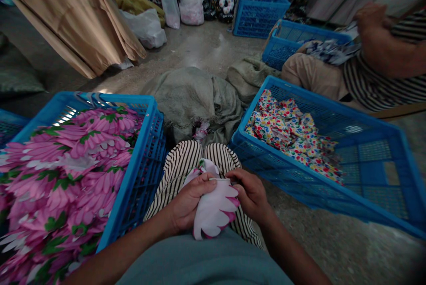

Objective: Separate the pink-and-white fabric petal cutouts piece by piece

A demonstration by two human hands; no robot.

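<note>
Over my lap, my left hand pinches a white fabric flower piece with scalloped petals and pink on its other side. At the piece's upper edge, my right hand has its fingers closed around the corner, where a narrow white band runs between both hands. Whether the right fingers also hold something small cannot be made out. Another bit of white, pink and green fabric lies behind my left hand on the striped trousers.
To the left stands a blue crate heaped with pink fabric flowers. A second blue crate at right holds colourful patterned fabric pieces. Grey-green sacks lie ahead. Another person sits at right, near more blue crates.
</note>
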